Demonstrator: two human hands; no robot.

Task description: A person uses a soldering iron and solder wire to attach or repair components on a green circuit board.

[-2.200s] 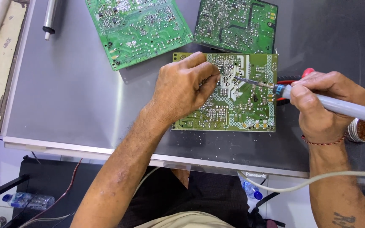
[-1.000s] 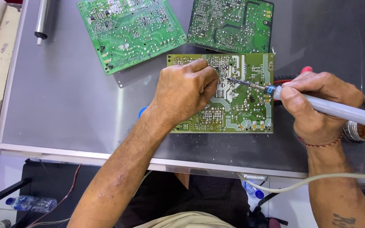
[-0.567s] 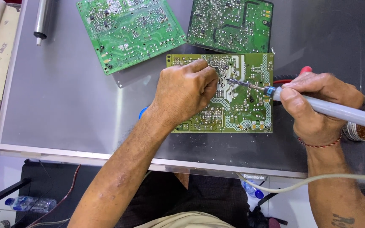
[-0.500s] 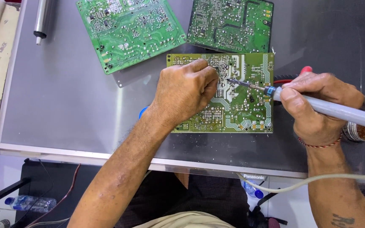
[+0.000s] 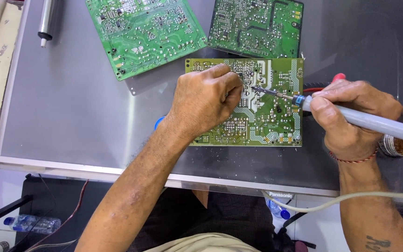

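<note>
The right hand (image 5: 350, 119) has its grip closed around the pale grey barrel of a soldering iron (image 5: 364, 122), held like a pen, with the thin metal tip laid on the middle of the yellow-green circuit board (image 5: 267, 116) that lies flat on the bench (image 5: 66, 107) directly in front of the person. The left hand (image 5: 206, 100) rests on the same board, fingers curled together and pinched just beside the iron's tip; whether they hold a strand of solder or a small part cannot be told. This looks like work on a single joint, tip and fingers meeting at one spot, and it seems to call for a steady tip and a board pinned still. Beyond it lie two more green boards, a larger one (image 5: 145, 32) tilted at upper left and a darker one (image 5: 257, 28) touching the worked board's top edge. A small round tin (image 5: 397, 147) sits by the right wrist, and a metal cylinder (image 5: 47, 21) lies at far left.
</note>
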